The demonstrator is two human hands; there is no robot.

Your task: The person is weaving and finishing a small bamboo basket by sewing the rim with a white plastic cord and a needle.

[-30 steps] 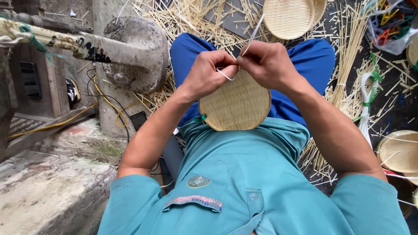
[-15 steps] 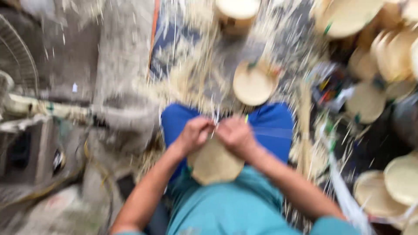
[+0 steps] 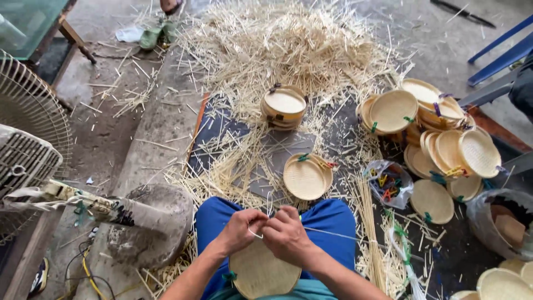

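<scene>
A round woven bamboo tray (image 3: pixel 261 272) rests on my lap over blue trousers (image 3: pixel 322 222). My left hand (image 3: pixel 241 228) and my right hand (image 3: pixel 286 233) meet at its far rim. Both pinch a thin pale strip (image 3: pixel 268 206) that loops up between them. A green clip (image 3: pixel 227 276) sits on the tray's left edge. My fingers hide the rim where the strip enters.
Finished trays lie ahead (image 3: pixel 306 176), in a stack (image 3: pixel 284 104) and piled at right (image 3: pixel 438 133). Loose bamboo strips (image 3: pixel 277 44) cover the floor. A bag of coloured clips (image 3: pixel 388 183) sits right. A fan (image 3: pixel 28 139) and a round concrete base (image 3: pixel 150 222) stand left.
The view has swung up and away from my lap, showing the floor ahead. My hands stay together at the tray's rim with the strip.
</scene>
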